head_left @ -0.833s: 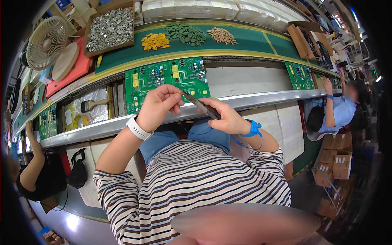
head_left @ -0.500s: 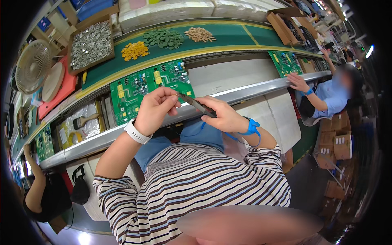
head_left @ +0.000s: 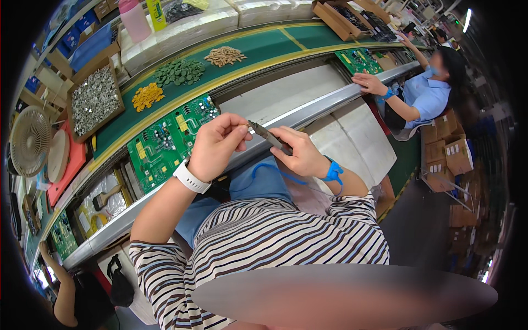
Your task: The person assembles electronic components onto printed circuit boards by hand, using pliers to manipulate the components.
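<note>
My left hand [head_left: 220,146] is closed in a pinch, thumb against fingertips, over the silver front rail of the line. What it pinches is too small to make out. My right hand [head_left: 301,155] grips a slim hand tool [head_left: 266,135] with a grey metal body and a dark tip; its exact kind is unclear. The tool's tip points at the left fingertips, close to them. Just beyond my left hand lie green circuit boards [head_left: 155,147] with yellow and black components, partly covered by that hand.
On the green belt lie piles of yellow discs [head_left: 148,97], green discs [head_left: 180,72] and tan parts [head_left: 225,56]. A carton of metal parts [head_left: 96,102] and a fan [head_left: 32,140] stand left. A co-worker [head_left: 421,96] sits at right; another person's arm [head_left: 65,289] shows at lower left.
The view has shifted, so the belt and boards sit lower and further left. Both hands keep their grips, and the tool tip stays by my left fingertips.
</note>
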`<state>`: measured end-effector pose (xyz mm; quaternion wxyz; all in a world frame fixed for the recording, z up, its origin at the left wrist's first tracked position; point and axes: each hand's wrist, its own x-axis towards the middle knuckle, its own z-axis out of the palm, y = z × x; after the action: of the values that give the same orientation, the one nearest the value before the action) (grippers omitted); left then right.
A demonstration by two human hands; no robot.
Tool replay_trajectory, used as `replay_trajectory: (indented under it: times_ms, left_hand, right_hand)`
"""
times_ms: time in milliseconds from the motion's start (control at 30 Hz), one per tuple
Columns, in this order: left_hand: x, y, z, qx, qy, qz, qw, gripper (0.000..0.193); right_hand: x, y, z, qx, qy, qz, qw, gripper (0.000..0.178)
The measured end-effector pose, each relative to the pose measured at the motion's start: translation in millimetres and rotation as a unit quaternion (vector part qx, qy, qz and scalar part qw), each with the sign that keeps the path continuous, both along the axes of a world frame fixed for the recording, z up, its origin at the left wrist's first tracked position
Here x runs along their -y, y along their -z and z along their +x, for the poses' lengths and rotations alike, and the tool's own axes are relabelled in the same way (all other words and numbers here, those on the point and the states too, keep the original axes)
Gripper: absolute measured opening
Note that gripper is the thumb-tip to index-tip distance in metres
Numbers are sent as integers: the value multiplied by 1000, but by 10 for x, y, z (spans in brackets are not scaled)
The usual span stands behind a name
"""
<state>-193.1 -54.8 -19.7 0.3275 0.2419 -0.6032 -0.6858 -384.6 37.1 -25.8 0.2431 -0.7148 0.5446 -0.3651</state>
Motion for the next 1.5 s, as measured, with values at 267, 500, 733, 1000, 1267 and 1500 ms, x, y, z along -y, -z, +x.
replay_trajectory:
  times_ms: [267,500,733,1000,1267,1500]
  left_hand:
    - [-31,-28,-113,7,40,-23,999,9]
    - [42,79,594,50,-68,-37,996,19]
    - [88,436,1868,269,-271,-17,924,12]
    - [107,523,1980,444,-189,-177,858,14]
    - [193,652,1914,499,-113,-301,805,11]
    - [174,674,1886,525,-94,-309,788,8]
  right_hand:
    - [-76,125,-54,-5,56,-74,996,29]
    - [-419,-391,-599,334,108,-577,738,34]
    - [110,57,-573,413,128,-309,847,52]
    - [519,269,-104,460,25,-116,880,50]
    - [616,434,3,407,28,-44,912,52]
    - [642,494,1,400,31,-23,916,50]
